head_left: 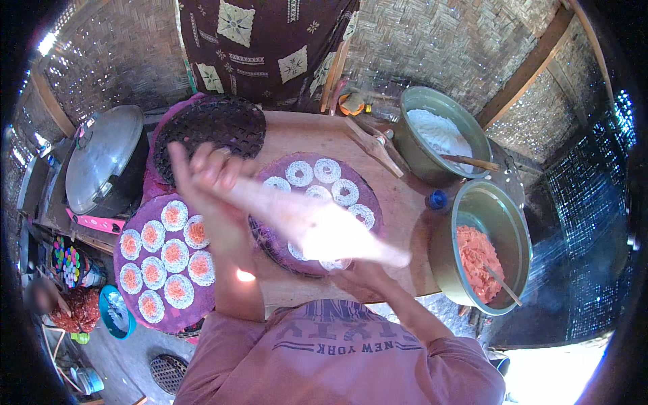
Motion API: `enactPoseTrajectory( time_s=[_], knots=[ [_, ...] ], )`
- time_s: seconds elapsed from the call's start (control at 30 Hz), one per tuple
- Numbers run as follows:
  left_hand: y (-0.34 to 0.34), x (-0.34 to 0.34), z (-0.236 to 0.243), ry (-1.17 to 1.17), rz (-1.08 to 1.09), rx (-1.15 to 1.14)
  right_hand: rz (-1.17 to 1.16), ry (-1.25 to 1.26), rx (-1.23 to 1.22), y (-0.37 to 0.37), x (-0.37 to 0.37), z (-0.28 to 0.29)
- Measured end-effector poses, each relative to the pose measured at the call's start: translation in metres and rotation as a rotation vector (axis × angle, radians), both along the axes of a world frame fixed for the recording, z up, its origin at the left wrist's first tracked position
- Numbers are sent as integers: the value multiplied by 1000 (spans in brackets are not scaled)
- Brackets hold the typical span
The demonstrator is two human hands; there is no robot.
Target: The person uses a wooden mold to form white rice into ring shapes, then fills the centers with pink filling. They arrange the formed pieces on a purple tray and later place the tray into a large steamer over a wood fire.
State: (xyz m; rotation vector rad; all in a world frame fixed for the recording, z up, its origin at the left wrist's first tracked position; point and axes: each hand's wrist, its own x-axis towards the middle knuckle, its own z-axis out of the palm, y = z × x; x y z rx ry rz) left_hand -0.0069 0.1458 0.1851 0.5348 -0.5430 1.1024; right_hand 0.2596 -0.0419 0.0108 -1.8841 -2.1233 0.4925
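My left hand [219,170] is closed around one end of a long, pale wooden piece [287,212], wide in the middle and smeared by motion. It slants over a round, purple-covered tray [263,239] and hides part of it. Several white lacy rings [327,171] lie on that tray. At the tray's front edge is my right hand [364,280], below the far end of the wooden piece; its fingers are mostly hidden. Left of my left forearm, another purple round tray [125,260] bears several white rings topped with orange shreds [174,253].
At right stand a bowl of white paste [412,111] and a bowl of orange mixture [523,250], each with a stick. Slim wooden pieces [374,145] and a blue cap [437,199] lie nearby. A lidded pan [104,158] and a dark woven tray [223,125] occupy the left.
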Motion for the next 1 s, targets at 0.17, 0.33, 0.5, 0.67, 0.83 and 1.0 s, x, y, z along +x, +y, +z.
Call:
enactPoseTrajectory(
  time_s=[0.17, 0.33, 0.5, 0.67, 0.83, 1.0],
  knots=[
    [-74, -46, 29, 369, 327, 224, -190, 104, 14, -12, -20, 16],
    [-118, -62, 9, 691, 541, 124, -388, 31, 245, -41, 17, 17],
    [-129, -74, -18, 724, 607, 0, -642, -171, 288, -55, 52, 9],
    [-129, -78, -27, 553, 448, 87, 22, 533, 48, -28, -17, 30],
    [-121, -80, -21, 430, 501, 119, 616, 913, -611, -6, -89, 56],
    [-114, -89, -9, 373, 534, 112, 650, 873, -666, 57, -48, 66]
  ],
)
